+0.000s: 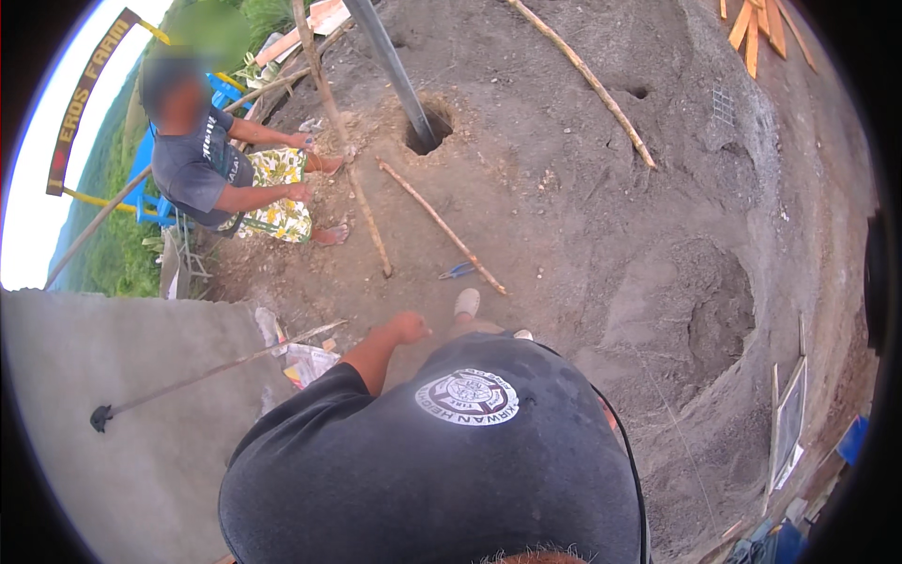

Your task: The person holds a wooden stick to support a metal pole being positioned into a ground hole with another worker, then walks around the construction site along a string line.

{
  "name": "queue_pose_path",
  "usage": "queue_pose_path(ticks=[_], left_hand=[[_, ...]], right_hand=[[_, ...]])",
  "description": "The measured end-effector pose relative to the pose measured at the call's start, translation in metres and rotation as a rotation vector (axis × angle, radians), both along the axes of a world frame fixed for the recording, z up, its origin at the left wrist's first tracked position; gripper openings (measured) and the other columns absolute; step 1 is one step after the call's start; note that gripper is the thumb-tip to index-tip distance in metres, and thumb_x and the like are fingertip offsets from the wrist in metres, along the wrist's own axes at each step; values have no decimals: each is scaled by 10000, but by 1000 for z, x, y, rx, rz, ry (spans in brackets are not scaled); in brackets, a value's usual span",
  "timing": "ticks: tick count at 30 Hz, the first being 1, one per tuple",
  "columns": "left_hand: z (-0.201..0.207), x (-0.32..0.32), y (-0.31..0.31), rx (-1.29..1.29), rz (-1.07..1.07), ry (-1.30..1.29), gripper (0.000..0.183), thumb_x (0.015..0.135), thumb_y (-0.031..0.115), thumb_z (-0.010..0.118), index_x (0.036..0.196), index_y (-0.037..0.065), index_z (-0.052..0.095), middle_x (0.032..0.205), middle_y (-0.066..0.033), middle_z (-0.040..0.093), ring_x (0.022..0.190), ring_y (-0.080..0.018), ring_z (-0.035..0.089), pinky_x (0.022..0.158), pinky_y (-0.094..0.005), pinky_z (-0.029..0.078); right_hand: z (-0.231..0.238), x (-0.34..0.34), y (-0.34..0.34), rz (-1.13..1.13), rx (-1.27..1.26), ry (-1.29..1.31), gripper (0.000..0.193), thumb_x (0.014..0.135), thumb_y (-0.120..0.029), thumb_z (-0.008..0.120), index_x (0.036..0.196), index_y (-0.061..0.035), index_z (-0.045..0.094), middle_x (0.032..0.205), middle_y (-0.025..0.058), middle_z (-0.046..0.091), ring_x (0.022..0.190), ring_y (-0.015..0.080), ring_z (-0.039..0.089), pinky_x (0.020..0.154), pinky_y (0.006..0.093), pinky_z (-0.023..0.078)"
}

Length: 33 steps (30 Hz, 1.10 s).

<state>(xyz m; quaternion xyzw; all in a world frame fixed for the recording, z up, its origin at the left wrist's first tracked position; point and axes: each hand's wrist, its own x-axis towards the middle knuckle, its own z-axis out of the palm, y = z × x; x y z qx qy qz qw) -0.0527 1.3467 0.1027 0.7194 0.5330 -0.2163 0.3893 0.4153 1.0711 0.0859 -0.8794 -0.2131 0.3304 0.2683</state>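
My left hand [411,327] hangs beside my left thigh, its fingers curled in, and I see nothing in it. My right hand is out of sight; the dark shirt covers that side. Just ahead of my shoe [467,302], blue-handled pliers [458,270] lie on the dirt. A thin wooden stick [442,222] lies beside them. Farther off, a grey metal post [395,75] stands tilted in a round hole [435,129].
At left, a person [202,169] in patterned shorts faces the hole, near a long wooden pole [338,132]. A concrete wall [141,367] fills the lower left, with a thin rod [216,371] across it. Another pole [592,80] and orange planks [759,30] lie farther off. A dug hollow [719,310] is at right.
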Motion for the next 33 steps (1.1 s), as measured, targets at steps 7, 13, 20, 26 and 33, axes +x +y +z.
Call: queue_pose_path(ticks=[7, 13, 20, 26, 33], left_hand=[[-10, -10, 17, 2, 9, -44, 371, 771, 379, 592, 944, 52, 630, 973, -197, 612, 935, -340, 571, 808, -400, 441], [-23, -34, 36, -4, 20, -77, 354, 775, 382, 587, 922, 64, 639, 974, -186, 614, 931, -340, 571, 802, -397, 443], [-37, -74, 75, -122, 31, -52, 369, 799, 392, 556, 938, 59, 633, 988, -179, 611, 942, -336, 565, 813, -398, 434], [-43, -114, 125, -106, 59, -133, 422, 820, 391, 502, 885, 0, 646, 914, -217, 612, 897, -372, 568, 807, -447, 428], [-62, -147, 173, -140, 57, -58, 376, 798, 391, 539, 911, 46, 641, 990, -186, 603, 946, -352, 551, 820, -416, 424]], right_hand=[[31, -18, 21, 95, -33, 13, 175, 741, -75, 600, 890, 7, 643, 745, 99, 637, 697, 159, 593, 639, 298, 464], [38, -30, 56, 136, -49, -71, 163, 739, -97, 594, 857, 4, 645, 722, 86, 630, 682, 161, 594, 627, 298, 465], [42, -53, 123, 18, -134, 92, 213, 741, -103, 558, 906, 21, 613, 679, 66, 606, 597, 140, 584, 549, 259, 459], [34, -56, 166, 358, -98, -36, 235, 771, -71, 517, 970, 30, 592, 729, 90, 611, 623, 156, 597, 544, 247, 470], [43, -55, 215, -228, -18, 240, 270, 781, -17, 494, 1038, 35, 557, 834, 115, 607, 691, 177, 593, 548, 257, 475]])
